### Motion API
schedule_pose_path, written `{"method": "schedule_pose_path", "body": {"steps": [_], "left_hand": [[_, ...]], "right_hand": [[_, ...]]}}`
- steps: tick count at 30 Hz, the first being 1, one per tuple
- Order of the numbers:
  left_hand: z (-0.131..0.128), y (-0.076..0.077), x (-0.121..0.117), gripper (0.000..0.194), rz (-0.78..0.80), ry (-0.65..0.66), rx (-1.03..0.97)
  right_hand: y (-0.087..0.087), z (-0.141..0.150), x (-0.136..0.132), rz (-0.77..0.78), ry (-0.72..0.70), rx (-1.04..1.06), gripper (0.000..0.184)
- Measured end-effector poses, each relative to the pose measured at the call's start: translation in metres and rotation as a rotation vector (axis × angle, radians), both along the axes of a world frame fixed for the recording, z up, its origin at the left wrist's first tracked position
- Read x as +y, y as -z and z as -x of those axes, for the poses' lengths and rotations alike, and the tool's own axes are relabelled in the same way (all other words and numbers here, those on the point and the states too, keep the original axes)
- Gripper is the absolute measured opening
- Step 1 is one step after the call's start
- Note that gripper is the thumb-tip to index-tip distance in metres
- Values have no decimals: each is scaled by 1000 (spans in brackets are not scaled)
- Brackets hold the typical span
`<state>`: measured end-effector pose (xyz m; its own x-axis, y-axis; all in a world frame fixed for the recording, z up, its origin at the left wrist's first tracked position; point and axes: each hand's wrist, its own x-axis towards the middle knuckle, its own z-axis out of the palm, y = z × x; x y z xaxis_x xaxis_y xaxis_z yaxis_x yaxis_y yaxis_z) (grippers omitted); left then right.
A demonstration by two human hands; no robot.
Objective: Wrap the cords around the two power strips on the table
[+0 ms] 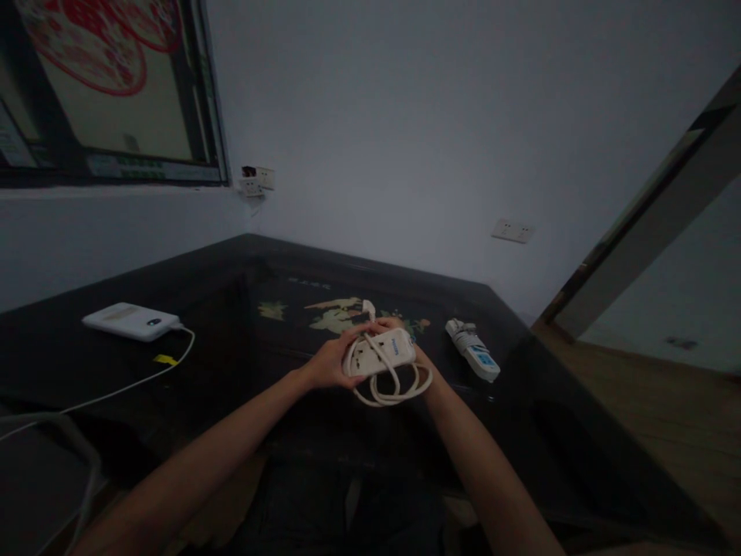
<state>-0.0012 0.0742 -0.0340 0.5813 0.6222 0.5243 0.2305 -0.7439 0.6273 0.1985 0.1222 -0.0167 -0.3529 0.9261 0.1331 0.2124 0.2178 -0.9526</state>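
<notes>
A white power strip point(399, 347) is held over the table, tilted so that its sockets face me. Its white cord point(399, 398) hangs below it in loose loops and also crosses its front. My left hand point(331, 363) is closed around the strip's left end, thumb below and fingers along the top. Behind the strip, my right hand point(391, 323) is closed on it and the cord, partly hidden by the strip. The cord's plug point(369, 309) sticks up just above my fingers.
On the black table point(231, 293), a second power strip point(472, 349) wrapped in grey cord lies to the right. A white power bank point(132, 321) with a cable point(139, 382) lies left, near a yellow tag point(166, 360). Wall sockets point(512, 231) are behind; one socket point(252, 185) hangs loose.
</notes>
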Motion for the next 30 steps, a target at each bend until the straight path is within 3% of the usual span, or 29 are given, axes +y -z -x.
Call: {"method": "schedule_pose_path", "body": {"steps": [4,9,16,23,27,30], "left_hand": [[0,-7,-5,72,-92,71,194],[-4,-11,-12,74,-98,102,354],[-11,-15,-17,76,-129,50,460],[-10,-10,-9,76,-86,3,421],[-11,-8,-7,72,-20,-19,387],[-13,-4,-3,68,91,-100,318]], "right_hand": [[-20,-5,8,48,-181,-184,34],[-49,1,11,32,-319,-338,29],[-73,39,12,-175,-229,-261,23],[-92,63,-13,-293,-283,-250,19],[-92,64,-23,-451,-211,-285,21],[-85,60,-28,-545,-123,-289,9]]}}
